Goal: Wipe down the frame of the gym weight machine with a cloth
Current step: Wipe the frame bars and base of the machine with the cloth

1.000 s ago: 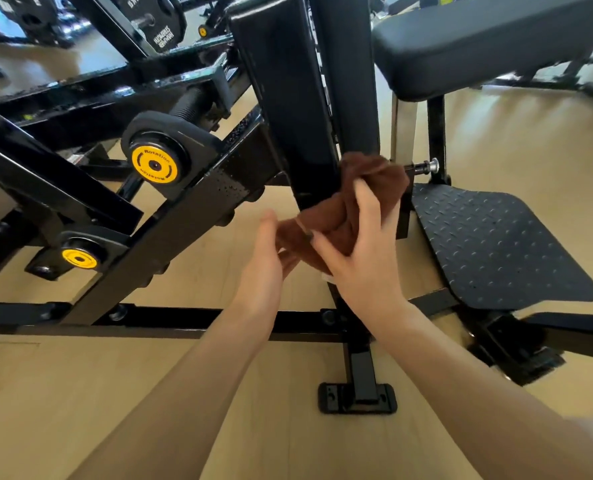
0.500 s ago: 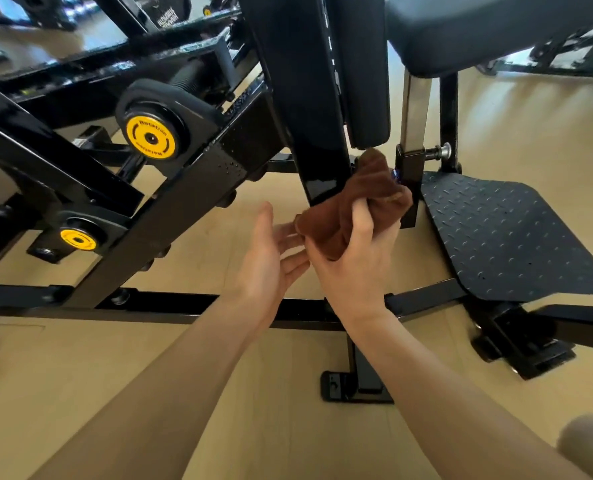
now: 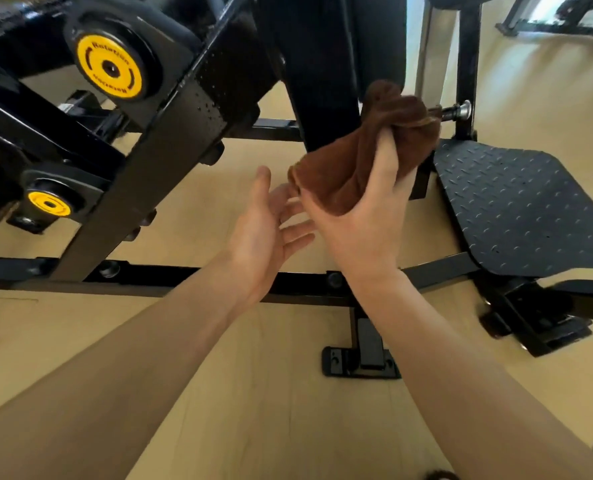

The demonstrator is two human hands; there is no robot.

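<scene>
Cloth (image 3: 367, 157): brown, bunched, gripped in the right hand (image 3: 364, 223), thumb curled over its front; upper end pressed against the lower edge of the black upright post (image 3: 326, 81) of the frame. Left hand (image 3: 263, 230): fingers straight and spread, holding nothing, fingertips just beside the cloth's lower corner. Bare wooden floor (image 3: 253, 393) lies beneath both forearms. Black floor bar (image 3: 170, 277) runs behind the wrists. Textured footplate (image 3: 516, 206) to the right, cut off by the picture edge. Two yellow pivot caps (image 3: 109, 67) to the left. Post top out of view; right fingers hidden behind the cloth.
</scene>
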